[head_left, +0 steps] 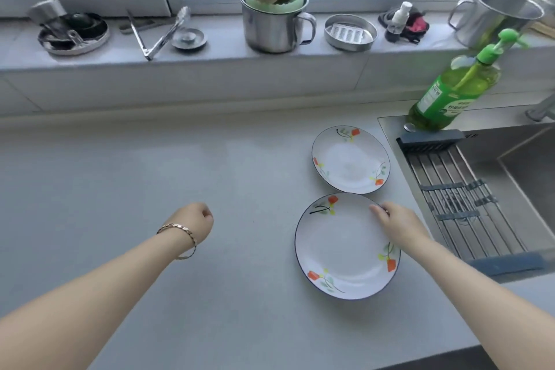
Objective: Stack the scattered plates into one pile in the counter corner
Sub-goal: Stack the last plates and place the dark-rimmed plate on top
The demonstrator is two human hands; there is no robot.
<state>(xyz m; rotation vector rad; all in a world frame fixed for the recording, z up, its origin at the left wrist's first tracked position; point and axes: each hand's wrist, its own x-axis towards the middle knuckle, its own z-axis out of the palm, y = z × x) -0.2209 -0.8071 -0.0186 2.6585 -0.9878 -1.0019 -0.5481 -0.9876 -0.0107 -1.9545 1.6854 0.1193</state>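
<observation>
Two white plates with orange flowers and a dark rim lie flat on the grey counter [150, 189], side by side and almost touching. The near plate [345, 249] is the larger in view; the far plate [350, 159] sits just behind it, close to the sink. My right hand [396, 222] grips the right rim of the near plate, thumb on top of the rim. My left hand [196, 219] hovers over bare counter well to the left of both plates, fingers curled under and holding nothing.
A sink with a roll-up drying rack [459, 198] borders the plates on the right. A green soap bottle [450, 93] stands at the sink's back corner. The window sill carries a steel mug [273, 24], tongs [156, 36], a soap dish [350, 31] and other small items.
</observation>
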